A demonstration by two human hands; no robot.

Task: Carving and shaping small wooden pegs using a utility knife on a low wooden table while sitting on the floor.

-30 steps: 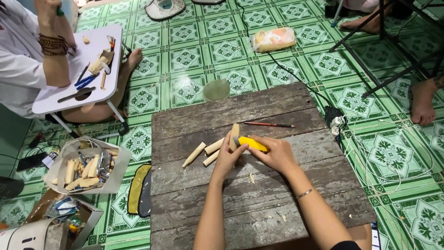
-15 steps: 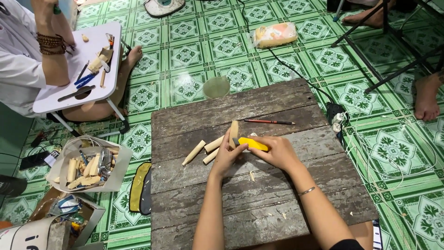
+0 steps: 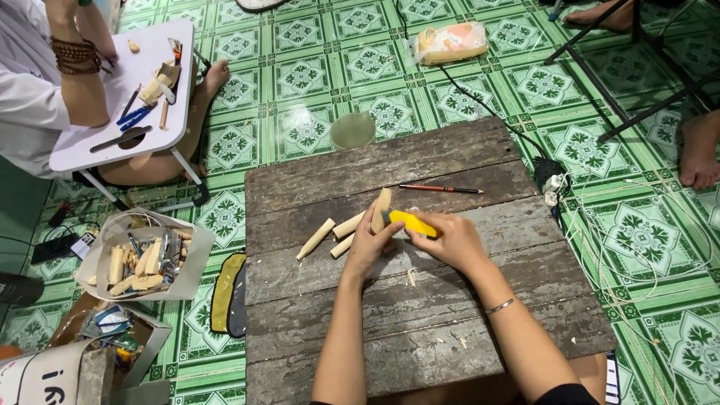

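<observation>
My left hand (image 3: pixel 367 244) grips a short pale wooden stick (image 3: pixel 382 208) that stands tilted on the dark plank board (image 3: pixel 420 330). My right hand (image 3: pixel 448 241) holds a yellow-handled knife (image 3: pixel 411 222) with its tip against the stick. Three more cut wooden pieces lie just left of my left hand, the longest (image 3: pixel 316 239) farthest left. A red pencil (image 3: pixel 441 189) lies on the board beyond my hands. Small wood chips (image 3: pixel 411 278) are scattered below them.
A bag of wooden pieces (image 3: pixel 139 259) sits left of the board, with dark sandals (image 3: pixel 227 293) beside it. Another person (image 3: pixel 45 90) sits at a small white folding table (image 3: pixel 127 97) with tools. A round lid (image 3: pixel 352 130), cables, a power strip (image 3: pixel 552 183), another person's feet (image 3: pixel 700 154) surround the board.
My hands keep nearly the same place; the knife has shifted slightly against the stick. The person at the white table has moved an arm a little.
</observation>
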